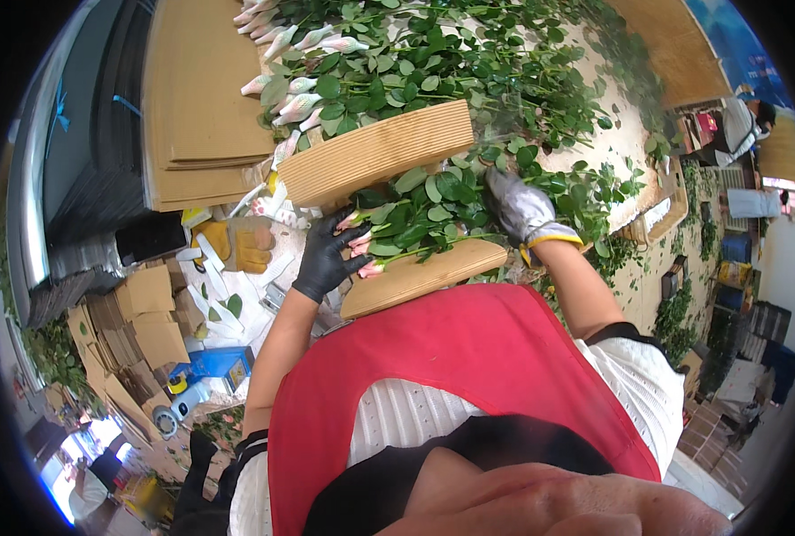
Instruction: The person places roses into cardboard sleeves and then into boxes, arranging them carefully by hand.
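Several pink roses (359, 251) lie between two upright panels, their heads to the left and leafy stems (431, 214) to the right. Ribbed cardboard covers the far panel (377, 154); a smoother brown near panel (424, 278) stands against my red apron. My left hand (333, 254), in a black glove, rests at the rose heads with its fingers spread and touching them. My right hand (521, 208), in a grey glove with a yellow cuff, reaches into the leaves at the stem side. Foliage hides its fingertips, so its grip is not visible.
Beyond the far panel lie many roses in white net sleeves (300, 107). Flat cardboard sheets (209, 87) are stacked at the left. Nearer are tan work gloves (250, 248), white strips (219, 305), a black phone-like slab (150, 238) and a blue box (219, 365). Other people are in the background.
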Motion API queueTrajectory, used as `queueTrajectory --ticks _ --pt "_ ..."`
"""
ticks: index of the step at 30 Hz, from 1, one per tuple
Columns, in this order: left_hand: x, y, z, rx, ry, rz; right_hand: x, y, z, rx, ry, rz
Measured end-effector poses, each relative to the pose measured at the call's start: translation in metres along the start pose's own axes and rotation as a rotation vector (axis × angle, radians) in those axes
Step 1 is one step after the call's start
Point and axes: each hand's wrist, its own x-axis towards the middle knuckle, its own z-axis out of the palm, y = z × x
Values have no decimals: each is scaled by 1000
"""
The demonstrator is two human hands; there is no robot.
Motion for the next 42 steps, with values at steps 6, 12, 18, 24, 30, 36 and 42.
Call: queueTrajectory --ticks 6,12,18,24,30,36,42 --pt "-6 4 1 -60 19 -74 36 28 -60 8 128 -270" --pt "7 1 7 -80 13 -50 123 -38 -85 447 191 225" --pt "2 9 8 -3 75 -95 155 -49 -132 -287 728 -145" --pt "-1 1 6 47 72 -152 153 -24 -154 -181 701 -239" --pt "13 6 4 58 134 -26 96 -39 -201 -128 810 -237" --pt "10 9 3 52 107 -28 105 -13 -201 1019 277 161" --pt "6 -12 8 89 131 17 6 -16 -236 142 624 -524"
